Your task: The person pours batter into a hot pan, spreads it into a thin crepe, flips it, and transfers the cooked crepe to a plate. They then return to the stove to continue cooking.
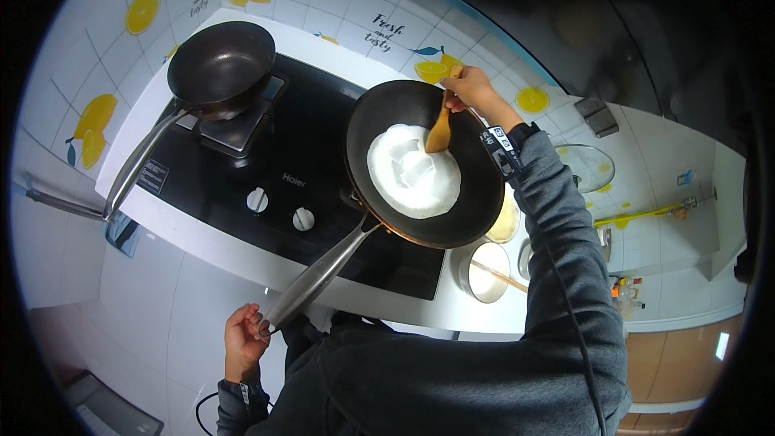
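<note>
A dark wok (478, 206) with a metal handle (321, 272) is over the right side of the black glass hob. Inside it lies a round, white sheet of batter (393, 188), shiny and paler at its middle. My right hand (472, 89) grips a wooden spatula (440, 130) from above, its flat end touching the upper right part of the white sheet. At the far end of the wok's handle, my left hand (245, 336) has its fingers curled against the handle's loop. The burner beneath the wok is mostly hidden.
Another dark pan (221, 63) sits on the left burner, its metal handle jutting over the counter's front edge. Right of the hob (296, 139) are a bowl of white liquid (484, 281) with a wooden utensil, and a yellowish round thing (505, 221). A glass lid (584, 168) stands farther right.
</note>
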`<state>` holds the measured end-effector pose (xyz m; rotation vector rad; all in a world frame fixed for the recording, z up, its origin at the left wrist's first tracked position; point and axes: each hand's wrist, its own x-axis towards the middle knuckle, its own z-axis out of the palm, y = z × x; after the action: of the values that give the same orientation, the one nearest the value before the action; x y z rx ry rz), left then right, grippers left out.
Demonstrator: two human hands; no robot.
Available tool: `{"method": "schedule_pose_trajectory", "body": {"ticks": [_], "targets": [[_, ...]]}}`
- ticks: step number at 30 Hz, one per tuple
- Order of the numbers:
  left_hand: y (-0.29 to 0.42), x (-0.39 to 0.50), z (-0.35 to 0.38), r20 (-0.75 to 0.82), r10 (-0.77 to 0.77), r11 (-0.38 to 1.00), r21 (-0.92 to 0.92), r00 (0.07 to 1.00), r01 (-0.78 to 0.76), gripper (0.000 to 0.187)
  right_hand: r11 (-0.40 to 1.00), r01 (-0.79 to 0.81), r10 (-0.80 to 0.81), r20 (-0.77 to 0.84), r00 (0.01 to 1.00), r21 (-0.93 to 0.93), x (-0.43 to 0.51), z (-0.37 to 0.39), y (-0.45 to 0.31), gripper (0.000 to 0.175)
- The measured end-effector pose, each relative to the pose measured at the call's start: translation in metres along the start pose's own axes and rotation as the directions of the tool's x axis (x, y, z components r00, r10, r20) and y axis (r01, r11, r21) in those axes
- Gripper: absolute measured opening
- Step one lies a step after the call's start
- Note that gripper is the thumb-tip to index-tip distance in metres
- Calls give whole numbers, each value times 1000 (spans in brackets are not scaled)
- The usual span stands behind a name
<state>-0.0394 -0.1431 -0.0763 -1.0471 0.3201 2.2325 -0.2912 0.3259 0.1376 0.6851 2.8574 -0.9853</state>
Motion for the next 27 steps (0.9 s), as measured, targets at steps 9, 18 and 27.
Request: {"method": "schedule_pose_trajectory", "body": {"ticks": [9, 18, 27], "targets": [[9, -2, -6, -1, 27, 999, 17, 1000, -27, 12, 953, 232, -258, 119, 959, 194, -9, 19, -28, 15], [14, 0, -9, 63, 0, 1000, -20, 998, 1, 12, 827, 317, -288, 133, 948, -465, -19, 34, -30, 27], [19, -9, -12, 55, 5, 1000, -29, 999, -3, 11, 832, 545, -509, 245, 825, -105, -35, 58, -58, 19]]}}
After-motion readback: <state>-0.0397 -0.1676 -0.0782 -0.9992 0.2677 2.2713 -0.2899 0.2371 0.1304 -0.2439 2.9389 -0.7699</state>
